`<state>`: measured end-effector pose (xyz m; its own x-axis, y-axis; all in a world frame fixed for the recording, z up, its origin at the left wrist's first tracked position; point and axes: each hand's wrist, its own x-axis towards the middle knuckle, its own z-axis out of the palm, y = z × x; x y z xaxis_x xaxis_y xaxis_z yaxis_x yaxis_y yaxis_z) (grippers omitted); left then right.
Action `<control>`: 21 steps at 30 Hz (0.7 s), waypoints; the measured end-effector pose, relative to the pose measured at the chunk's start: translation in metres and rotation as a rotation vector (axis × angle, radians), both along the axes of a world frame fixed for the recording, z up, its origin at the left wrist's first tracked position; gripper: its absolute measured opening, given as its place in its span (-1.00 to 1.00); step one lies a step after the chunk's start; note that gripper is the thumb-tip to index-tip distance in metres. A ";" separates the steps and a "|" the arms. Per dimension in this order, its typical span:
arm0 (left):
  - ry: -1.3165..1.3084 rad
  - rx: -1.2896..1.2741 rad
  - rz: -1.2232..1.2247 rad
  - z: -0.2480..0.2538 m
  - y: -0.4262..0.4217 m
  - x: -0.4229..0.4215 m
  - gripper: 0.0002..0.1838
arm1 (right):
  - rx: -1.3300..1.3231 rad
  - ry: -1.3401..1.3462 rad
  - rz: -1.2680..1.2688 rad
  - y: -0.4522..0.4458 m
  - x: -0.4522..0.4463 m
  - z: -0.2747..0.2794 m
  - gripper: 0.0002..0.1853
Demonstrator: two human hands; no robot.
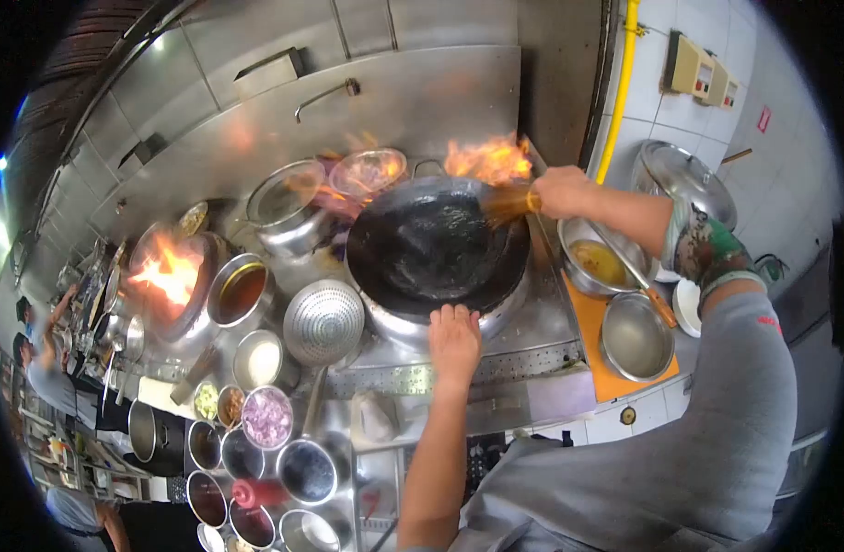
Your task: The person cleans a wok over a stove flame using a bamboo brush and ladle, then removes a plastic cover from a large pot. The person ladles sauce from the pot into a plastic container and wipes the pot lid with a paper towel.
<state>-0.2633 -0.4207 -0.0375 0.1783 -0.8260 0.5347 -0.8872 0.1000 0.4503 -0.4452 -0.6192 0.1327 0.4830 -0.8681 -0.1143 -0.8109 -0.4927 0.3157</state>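
A large black wok (431,244) sits on the stove, its inside dark and wet-looking. My left hand (455,342) is at its near edge, fingers curled over the rim; the part beneath the fingers is hidden. At the wok's upper right, my right hand (562,191) is closed around a bamboo wok brush (509,204). The brush's bristles reach into the wok against its right wall and look smeared by motion. Flames (489,160) rise behind the far rim, close to the brush.
A perforated strainer (324,322) lies left of the wok. Another burner's flame (169,274) burns further left, near a pot of dark liquid (241,290). Metal bowls (636,337) stand on an orange board (583,317) at right. Chopped onion (267,417) and several containers fill the lower left. Co-workers (58,382) stand far left.
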 end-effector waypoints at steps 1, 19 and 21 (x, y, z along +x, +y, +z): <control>0.005 0.007 0.005 -0.002 0.001 0.000 -0.81 | 0.002 -0.029 0.090 0.007 -0.002 -0.004 -0.67; -0.024 -0.028 -0.042 -0.008 0.007 0.003 -0.84 | 0.071 -0.378 -0.016 -0.058 0.086 -0.131 -0.74; -0.023 -0.015 -0.065 -0.005 0.005 0.006 -0.84 | 0.107 -0.569 0.083 -0.041 0.106 -0.136 -0.72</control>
